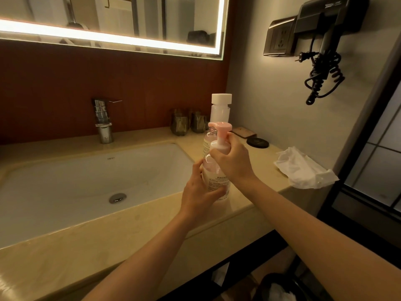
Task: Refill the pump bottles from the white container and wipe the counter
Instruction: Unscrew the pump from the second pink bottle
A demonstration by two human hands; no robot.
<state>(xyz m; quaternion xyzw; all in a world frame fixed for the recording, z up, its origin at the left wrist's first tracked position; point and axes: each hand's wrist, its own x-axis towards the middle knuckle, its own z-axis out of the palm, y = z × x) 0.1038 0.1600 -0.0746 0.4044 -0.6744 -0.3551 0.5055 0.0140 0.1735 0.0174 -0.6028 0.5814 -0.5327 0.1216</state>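
Note:
A clear pump bottle (217, 181) with a label stands on the beige counter (256, 170) right of the sink. My left hand (199, 192) grips its body from the left. My right hand (233, 158) grips the collar of its pink pump head (221, 128) at the bottle's neck. Directly behind stands a second clear bottle (208, 140) with an open threaded neck, partly hidden. Behind that rises the white container (221, 109) with its white cap on. A crumpled white tissue (303, 170) lies on the counter's right end.
A white sink basin (86, 181) with a chrome tap (104, 120) fills the left. Two dark glasses (188, 123), a small tray and a black round coaster (257, 142) sit at the back. A hairdryer (325, 40) with coiled cord hangs on the right wall.

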